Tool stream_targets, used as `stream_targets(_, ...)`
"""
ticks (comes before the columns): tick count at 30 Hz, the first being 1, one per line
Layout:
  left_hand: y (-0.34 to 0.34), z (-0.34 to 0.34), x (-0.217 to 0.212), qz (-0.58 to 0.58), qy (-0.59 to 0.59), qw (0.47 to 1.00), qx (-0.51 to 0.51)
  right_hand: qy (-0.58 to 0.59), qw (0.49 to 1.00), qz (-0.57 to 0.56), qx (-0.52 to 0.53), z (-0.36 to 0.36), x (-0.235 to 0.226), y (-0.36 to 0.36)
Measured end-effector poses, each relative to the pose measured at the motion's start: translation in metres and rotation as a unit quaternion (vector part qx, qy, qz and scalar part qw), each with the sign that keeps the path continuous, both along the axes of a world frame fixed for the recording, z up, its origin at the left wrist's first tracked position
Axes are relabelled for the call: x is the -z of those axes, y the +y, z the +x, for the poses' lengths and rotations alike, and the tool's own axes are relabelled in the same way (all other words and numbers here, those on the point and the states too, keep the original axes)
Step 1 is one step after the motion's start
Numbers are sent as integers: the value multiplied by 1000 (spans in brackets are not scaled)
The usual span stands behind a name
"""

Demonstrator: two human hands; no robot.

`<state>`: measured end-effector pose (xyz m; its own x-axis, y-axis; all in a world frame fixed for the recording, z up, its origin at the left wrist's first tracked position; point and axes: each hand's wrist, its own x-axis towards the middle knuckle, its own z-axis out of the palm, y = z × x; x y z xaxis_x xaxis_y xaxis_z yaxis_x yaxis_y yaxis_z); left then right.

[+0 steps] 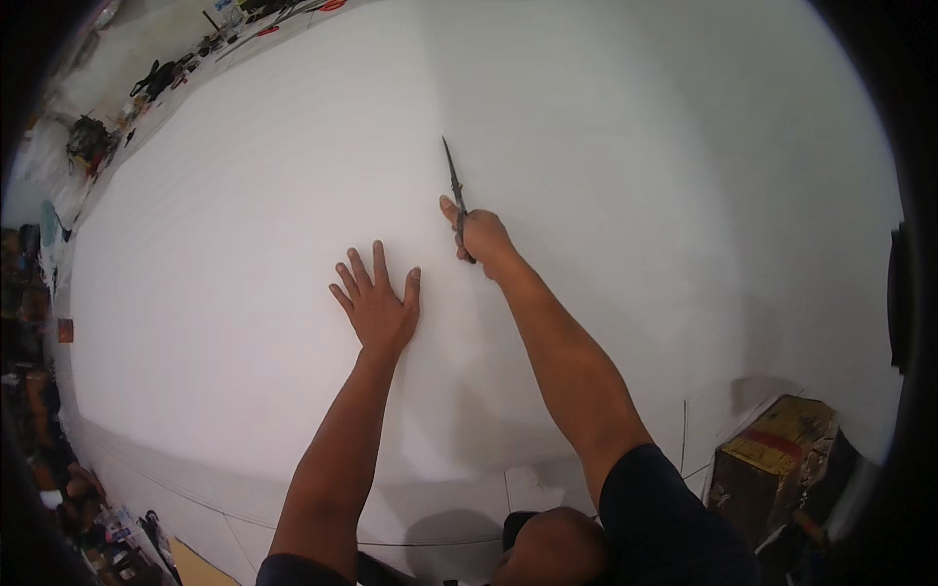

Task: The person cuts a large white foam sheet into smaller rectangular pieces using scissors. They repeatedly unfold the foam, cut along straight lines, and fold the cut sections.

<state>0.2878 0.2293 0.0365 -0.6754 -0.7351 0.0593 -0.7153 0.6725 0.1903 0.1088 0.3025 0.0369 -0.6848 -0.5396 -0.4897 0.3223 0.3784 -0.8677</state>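
Observation:
A broad white sheet [234, 293] of material lies spread in front of me; I cannot tell whether it is cloth or paper. My left hand [379, 311] rests palm down on it, fingers spread wide and holding nothing. To the right and a little farther off, my right hand [485, 236] is closed round the handles of a pair of dark scissors [452, 171]. Their blades look closed together and point away from me. Part of the handles is hidden by my fingers, and whether the blades touch the sheet I cannot tell.
Pale floor tiles [526, 481] show along the near edge. At the lower right stands a worn yellow-and-brown box [777, 439] with a red stripe. Assorted clutter [34, 391] lines the left side, and small tools [156, 78] lie along the far left edge.

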Motion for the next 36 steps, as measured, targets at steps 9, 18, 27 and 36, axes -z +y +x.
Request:
stream_targets(9,-1,-12,24,14,-16,1000,10,-13,999,30,17,-9,-2,-5)
stream_targets(18,-13,-24,17,67,-54,996,-5,93,987,130,0,-18,25,-26)
stream_targets(27,-24,-27,19,106,-92,990,3,57,997,38,43,-24,22,-34)
stream_targets(36,-27,-39,14,83,-76,994,4,90,987,136,-13,-138,4,-122)
